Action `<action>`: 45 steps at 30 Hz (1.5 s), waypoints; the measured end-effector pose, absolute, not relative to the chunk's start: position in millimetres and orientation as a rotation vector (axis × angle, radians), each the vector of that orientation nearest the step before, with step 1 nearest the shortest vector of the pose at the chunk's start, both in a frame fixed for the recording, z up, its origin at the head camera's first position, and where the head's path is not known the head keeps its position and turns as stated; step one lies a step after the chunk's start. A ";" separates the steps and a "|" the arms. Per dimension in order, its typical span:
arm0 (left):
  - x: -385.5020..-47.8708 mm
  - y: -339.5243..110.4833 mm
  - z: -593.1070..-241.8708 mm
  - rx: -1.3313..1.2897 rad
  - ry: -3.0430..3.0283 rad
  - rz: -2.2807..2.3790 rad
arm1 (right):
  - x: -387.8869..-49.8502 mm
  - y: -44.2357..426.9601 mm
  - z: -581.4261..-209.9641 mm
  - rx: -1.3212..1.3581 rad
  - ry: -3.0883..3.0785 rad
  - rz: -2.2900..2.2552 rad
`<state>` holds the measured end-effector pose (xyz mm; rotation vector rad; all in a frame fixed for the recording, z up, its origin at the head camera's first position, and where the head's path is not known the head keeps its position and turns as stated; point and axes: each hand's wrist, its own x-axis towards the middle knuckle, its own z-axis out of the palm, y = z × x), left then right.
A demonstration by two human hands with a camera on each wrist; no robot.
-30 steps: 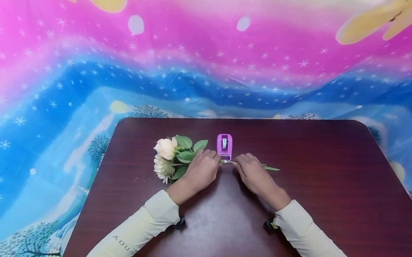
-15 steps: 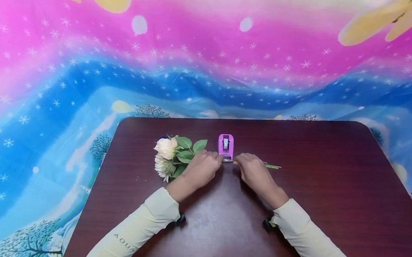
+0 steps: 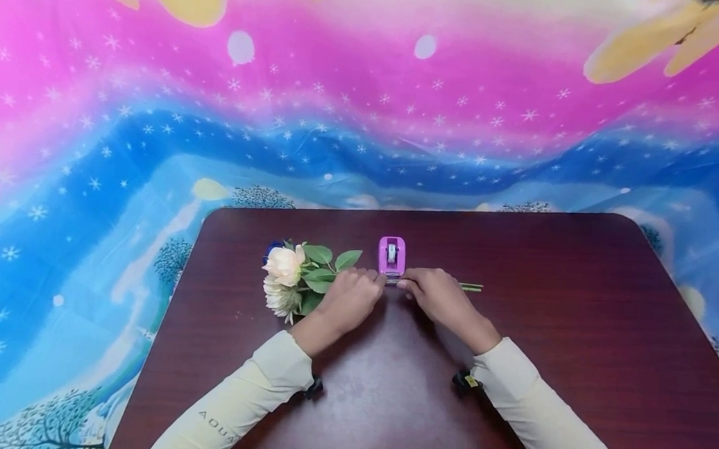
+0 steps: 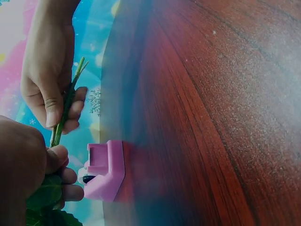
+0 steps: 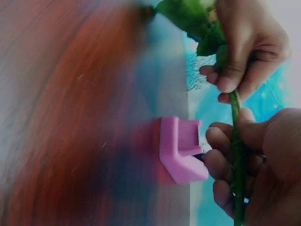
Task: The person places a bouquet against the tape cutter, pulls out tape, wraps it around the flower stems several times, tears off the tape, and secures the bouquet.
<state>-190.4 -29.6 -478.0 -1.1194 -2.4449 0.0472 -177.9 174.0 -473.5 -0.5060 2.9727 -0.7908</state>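
A small bunch of flowers lies crosswise over the table, with a cream rose (image 3: 284, 264), a white daisy-like bloom (image 3: 281, 298) and part of a dark blue bloom (image 3: 272, 250) at its left end. My left hand (image 3: 353, 297) grips the green stems just below the leaves (image 4: 45, 193). Close to its right, my right hand (image 3: 444, 305) holds the stems (image 5: 238, 165) between thumb and curled fingers. Stem ends (image 3: 473, 287) stick out past it. A shiny strip shows on the stems between the hands. Right behind that gap stands a pink tape dispenser (image 3: 391, 257).
The dark red-brown table (image 3: 579, 302) has rounded far corners. Behind it hangs a pink and blue printed cloth (image 3: 367, 114) with snowflakes and trees. Black wrist cameras sit under both cuffs.
My right hand has shifted slightly left along the stems, narrowing the gap to my left hand. More of the blue bloom shows. The tape dispenser stays in place.
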 end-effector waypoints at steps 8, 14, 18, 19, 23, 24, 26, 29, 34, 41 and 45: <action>-192.3 -30.1 -479.1 -1.158 -2.457 0.045 | -181.2 173.7 -474.6 -0.493 3.016 -0.960; -195.4 -28.6 -476.4 -1.207 -2.587 -0.065 | -179.5 175.3 -487.3 -0.666 3.181 -0.981; -196.1 -27.6 -475.2 -1.168 -2.630 -0.093 | -180.1 176.8 -495.0 -0.832 3.276 -1.005; -195.8 -27.4 -475.5 -1.151 -2.625 -0.097 | -180.2 177.0 -496.1 -0.853 3.287 -0.999; -194.7 -27.5 -479.2 -1.073 -2.553 -0.064 | -181.8 177.1 -495.3 -0.819 3.209 -0.960; -194.6 -27.6 -480.7 -1.060 -2.532 -0.040 | -182.3 177.2 -494.1 -0.796 3.175 -0.941; -194.1 -27.9 -483.5 -1.043 -2.487 0.020 | -183.5 177.4 -491.6 -0.747 3.098 -0.916; -192.6 -27.4 -487.4 -1.040 -2.393 0.125 | -185.1 177.3 -488.8 -0.687 3.014 -0.881; -190.4 -25.1 -491.8 -1.020 -2.266 0.211 | -187.5 174.0 -486.6 -0.586 2.904 -0.901; -191.5 -23.7 -490.1 -1.025 -2.345 0.151 | -189.2 171.8 -487.1 -0.628 3.076 -0.913; -192.8 -23.9 -484.8 -1.050 -2.519 0.002 | -188.7 172.6 -490.8 -0.700 3.169 -0.865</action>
